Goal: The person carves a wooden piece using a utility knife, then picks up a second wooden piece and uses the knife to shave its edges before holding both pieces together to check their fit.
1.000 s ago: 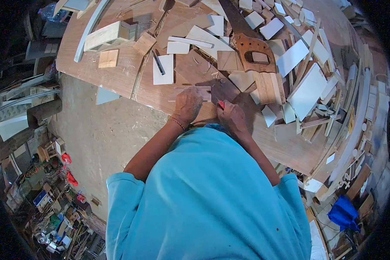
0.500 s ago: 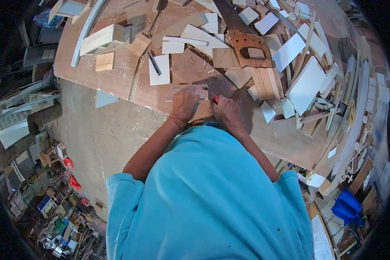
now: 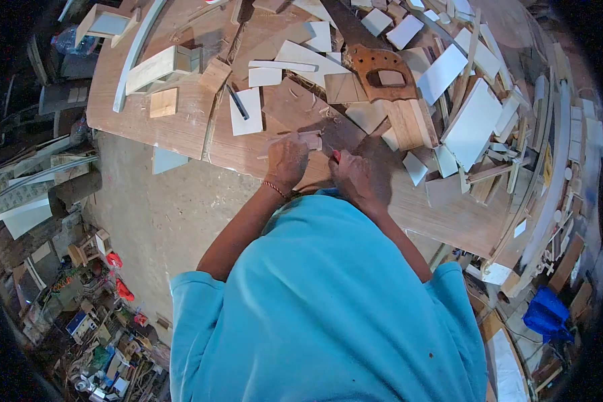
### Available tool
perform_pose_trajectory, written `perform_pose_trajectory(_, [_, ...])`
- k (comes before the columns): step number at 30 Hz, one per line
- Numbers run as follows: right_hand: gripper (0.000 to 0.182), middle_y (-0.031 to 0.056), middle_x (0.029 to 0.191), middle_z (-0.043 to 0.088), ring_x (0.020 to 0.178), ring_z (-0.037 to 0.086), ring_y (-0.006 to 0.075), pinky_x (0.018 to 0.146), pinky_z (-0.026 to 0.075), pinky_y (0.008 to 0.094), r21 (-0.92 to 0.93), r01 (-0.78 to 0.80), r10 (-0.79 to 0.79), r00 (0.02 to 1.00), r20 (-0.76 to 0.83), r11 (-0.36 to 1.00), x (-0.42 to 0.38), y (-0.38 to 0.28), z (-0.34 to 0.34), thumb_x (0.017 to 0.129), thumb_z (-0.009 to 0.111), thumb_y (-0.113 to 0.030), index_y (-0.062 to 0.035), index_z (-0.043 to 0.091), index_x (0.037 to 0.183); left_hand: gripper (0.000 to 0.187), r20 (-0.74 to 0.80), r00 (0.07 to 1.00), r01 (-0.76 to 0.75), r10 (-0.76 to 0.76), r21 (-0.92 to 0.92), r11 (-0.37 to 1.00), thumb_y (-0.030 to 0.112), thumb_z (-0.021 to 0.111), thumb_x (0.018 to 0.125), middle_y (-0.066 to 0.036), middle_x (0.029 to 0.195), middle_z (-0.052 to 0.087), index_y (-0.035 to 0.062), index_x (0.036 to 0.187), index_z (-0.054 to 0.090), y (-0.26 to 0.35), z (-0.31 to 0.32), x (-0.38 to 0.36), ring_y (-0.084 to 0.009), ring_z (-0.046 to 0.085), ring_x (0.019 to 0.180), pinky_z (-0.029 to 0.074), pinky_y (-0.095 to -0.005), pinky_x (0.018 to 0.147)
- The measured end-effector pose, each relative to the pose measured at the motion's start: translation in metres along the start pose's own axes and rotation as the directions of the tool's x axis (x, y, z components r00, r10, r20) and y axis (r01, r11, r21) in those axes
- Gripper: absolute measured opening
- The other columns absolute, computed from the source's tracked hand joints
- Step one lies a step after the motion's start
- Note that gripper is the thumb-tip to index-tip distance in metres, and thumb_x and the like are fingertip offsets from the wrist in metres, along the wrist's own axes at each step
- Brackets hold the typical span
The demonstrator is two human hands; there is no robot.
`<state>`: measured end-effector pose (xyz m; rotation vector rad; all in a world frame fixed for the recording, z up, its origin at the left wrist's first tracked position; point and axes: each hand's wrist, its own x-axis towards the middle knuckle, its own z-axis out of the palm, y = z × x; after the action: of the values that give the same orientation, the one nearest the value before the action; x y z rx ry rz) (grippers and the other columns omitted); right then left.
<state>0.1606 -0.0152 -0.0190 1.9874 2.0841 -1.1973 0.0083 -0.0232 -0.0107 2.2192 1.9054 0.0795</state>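
Observation:
My left hand [image 3: 288, 162] is closed on a small flat wooden piece [image 3: 311, 139] near the front edge of the workbench [image 3: 228, 149]. Just to its right, my right hand [image 3: 356, 178] wraps round a tool with a red handle [image 3: 336, 155]. The tool's tip points toward the wooden piece, but its kind is too small to make out. Beyond my hands lies a brown board [image 3: 301, 107] with curled shavings on it. A marker pen [image 3: 238, 104] rests on a white rectangular piece [image 3: 246, 124] farther left.
A handsaw [image 3: 384, 77] with a wooden handle lies among white and wooden offcuts [image 3: 442, 77]. To the left are a wooden block [image 3: 163, 102] and a small box-like wooden piece [image 3: 161, 67]. Long strips [image 3: 546, 161] run along the right side. Clutter [image 3: 107, 355] covers the floor at lower left.
The whole view has shifted slightly with my head. Both hands keep nearly the same place and grip, with the red handle tilted a little differently.

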Motion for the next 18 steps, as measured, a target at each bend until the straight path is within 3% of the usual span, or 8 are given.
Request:
perform_pose_trajectory(3, [0.038,0.0239,0.072,0.057,0.072,0.057,0.0379,0.065,0.045,0.0456,0.021,0.031,-0.030,0.998,-0.056,0.999,0.006,0.014,0.018,0.075,0.048,-0.036,0.0008,0.057,0.077,0.008,-0.038,0.999,-0.017,0.017,-0.002,1.000,0.010,0.052,0.063,-0.013,0.070,0.054,0.0044,0.066,0.058,-0.002,0.006,0.001,-0.0260,0.057,0.064,0.045,-0.0358,0.052])
perform_pose_trajectory(10, [0.037,0.0241,0.075,0.057,0.074,0.056,0.0377,0.065,0.045,0.0455,0.037,0.086,-0.086,0.996,-0.019,0.996,0.013,0.014,0.015,0.074,0.049,-0.036,0.0004,0.057,0.078,0.008,0.042,0.999,-0.010,0.009,0.036,0.999,0.010,0.053,0.063,-0.014,0.070,0.054,0.0036,0.065,0.058,-0.002,0.001,0.004,-0.0257,0.057,0.066,0.045,-0.0352,0.054])
perform_pose_trajectory(16, [0.033,0.0234,0.072,0.057,0.072,0.057,0.0377,0.063,0.045,0.0448,-0.008,0.027,-0.028,0.999,-0.041,1.000,0.013,0.006,0.011,0.073,0.052,-0.032,0.0003,0.057,0.075,0.009,-0.008,0.999,-0.042,0.042,0.014,0.999,0.011,0.054,0.062,-0.014,0.071,0.054,0.0034,0.066,0.057,-0.001,0.001,0.002,-0.0263,0.056,0.065,0.045,-0.0349,0.054])
perform_pose_trajectory(18, [0.030,0.0232,0.071,0.057,0.072,0.057,0.0383,0.063,0.046,0.0442,-0.025,0.079,-0.080,0.996,-0.049,0.997,0.012,0.002,0.006,0.073,0.053,-0.028,0.0013,0.057,0.072,0.009,-0.033,0.999,-0.033,0.032,-0.033,0.999,0.011,0.054,0.063,-0.014,0.071,0.053,0.0035,0.066,0.056,-0.001,0.002,0.002,-0.0268,0.056,0.065,0.044,-0.0352,0.054])
